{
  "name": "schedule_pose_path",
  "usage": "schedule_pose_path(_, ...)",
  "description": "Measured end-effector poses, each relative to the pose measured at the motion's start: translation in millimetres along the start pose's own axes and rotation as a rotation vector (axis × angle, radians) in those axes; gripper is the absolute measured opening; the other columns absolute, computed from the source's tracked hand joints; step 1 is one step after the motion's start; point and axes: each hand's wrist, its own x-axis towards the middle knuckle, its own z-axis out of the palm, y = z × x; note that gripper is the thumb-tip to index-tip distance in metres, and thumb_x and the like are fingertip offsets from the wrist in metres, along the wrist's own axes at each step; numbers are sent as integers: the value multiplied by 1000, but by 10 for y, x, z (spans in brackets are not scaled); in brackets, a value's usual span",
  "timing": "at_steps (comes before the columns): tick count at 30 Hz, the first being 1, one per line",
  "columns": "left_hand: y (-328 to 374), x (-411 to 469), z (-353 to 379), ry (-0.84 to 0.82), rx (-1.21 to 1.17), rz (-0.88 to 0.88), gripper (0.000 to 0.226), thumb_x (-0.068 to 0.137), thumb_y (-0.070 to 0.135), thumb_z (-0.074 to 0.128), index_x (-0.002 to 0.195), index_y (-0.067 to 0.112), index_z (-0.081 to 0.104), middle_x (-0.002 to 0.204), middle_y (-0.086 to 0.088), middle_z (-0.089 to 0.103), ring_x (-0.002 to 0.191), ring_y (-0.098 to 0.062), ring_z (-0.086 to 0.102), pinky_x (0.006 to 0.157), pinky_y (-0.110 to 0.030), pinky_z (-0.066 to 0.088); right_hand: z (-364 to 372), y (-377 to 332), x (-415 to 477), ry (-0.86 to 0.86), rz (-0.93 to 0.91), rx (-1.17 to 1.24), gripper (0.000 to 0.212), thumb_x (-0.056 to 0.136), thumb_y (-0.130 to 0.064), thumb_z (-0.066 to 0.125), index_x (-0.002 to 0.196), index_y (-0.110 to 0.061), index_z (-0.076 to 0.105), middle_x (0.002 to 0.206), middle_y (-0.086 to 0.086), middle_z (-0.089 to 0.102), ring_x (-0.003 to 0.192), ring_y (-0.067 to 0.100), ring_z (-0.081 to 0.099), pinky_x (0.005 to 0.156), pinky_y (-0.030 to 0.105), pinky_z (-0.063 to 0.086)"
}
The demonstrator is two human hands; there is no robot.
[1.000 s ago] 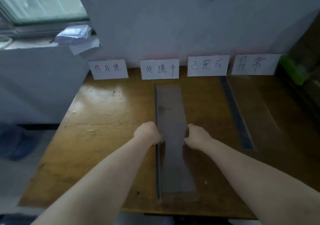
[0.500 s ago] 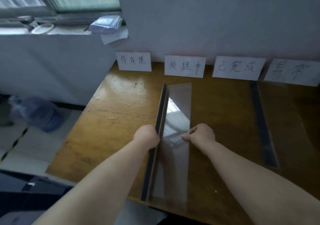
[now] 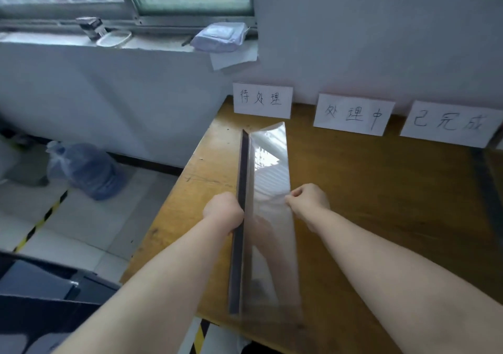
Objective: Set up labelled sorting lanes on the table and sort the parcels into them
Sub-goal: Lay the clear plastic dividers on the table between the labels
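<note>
Step in hand, as I read it: seating the divider strip (image 3: 269, 168) to fence off the lane under the first label card (image 3: 262, 100).

- Your left hand (image 3: 223, 212) is clenched round the strip's upright rib (image 3: 243, 190). Your right hand (image 3: 309, 201) pinches the outer edge of the flat flange.
- The strip lies lengthwise on the desk (image 3: 381, 190), its far end just in front of the first label card, toward that card's right half.
- Judgement: the far end belongs at the gap to the right of the first label card, short of the second label card (image 3: 353, 114). Slide rather than lift, keep the flange flat, and run the strip straight out from the card line.

Materials:
- Strip: long L-section. The flange is clear and glossy and throws window glare; the rib looks dark and narrow. It is probably thin enough to bow if carried by the middle.
- Cards: white paper, black handwriting, propped against the wall.
- Desk: yellow-brown wood, scuffed and dull.
- Another strip (image 3: 487, 190) lies far right of the first label card, cut off by the frame.
</note>
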Motion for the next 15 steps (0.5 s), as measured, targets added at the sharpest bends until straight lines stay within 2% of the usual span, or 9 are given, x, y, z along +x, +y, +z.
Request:
schedule_pose_path(3,-233,267,-155,-53,-21,5,12,93,15,56,82,10,60,81,-10,68,71,-26,70,69,-38,62,265,-255,10,-11,35,86,24,75,-33,80,67,-22,61,90,1,69,86,22,67,72,27,51)
schedule_pose_path(6,-355,436,-278,-112,-48,43,19,93,28,60,84,11,59,84,-10,68,72,-25,71,69,-38,62,369,-432,56,33,84,100,25,75,-25,82,64,-21,60,89,2,68,89,21,66,70,24,45)
schedule_pose_path(9,-348,524,-356,-174,-53,97,37,91,50,61,84,14,56,86,-9,68,75,-25,71,69,-37,62,377,-484,114,90,89,97,18,80,-14,71,63,-18,68,86,0,73,85,21,69,69,25,51)
schedule_pose_path(12,-228,573,-369,-177,-7,93,57,90,67,47,85,11,58,83,-9,69,73,-26,71,71,-38,62,292,-447,110,119,74,100,25,85,-11,57,64,-15,68,72,4,73,66,22,72,68,40,61)
schedule_pose_path(15,-74,590,-334,-123,57,102,69,93,72,32,85,9,60,79,-9,68,69,-24,68,73,-37,60,101,-407,15,129,39,10,16,94,-13,54,81,-17,63,83,4,68,66,21,71,63,40,61)
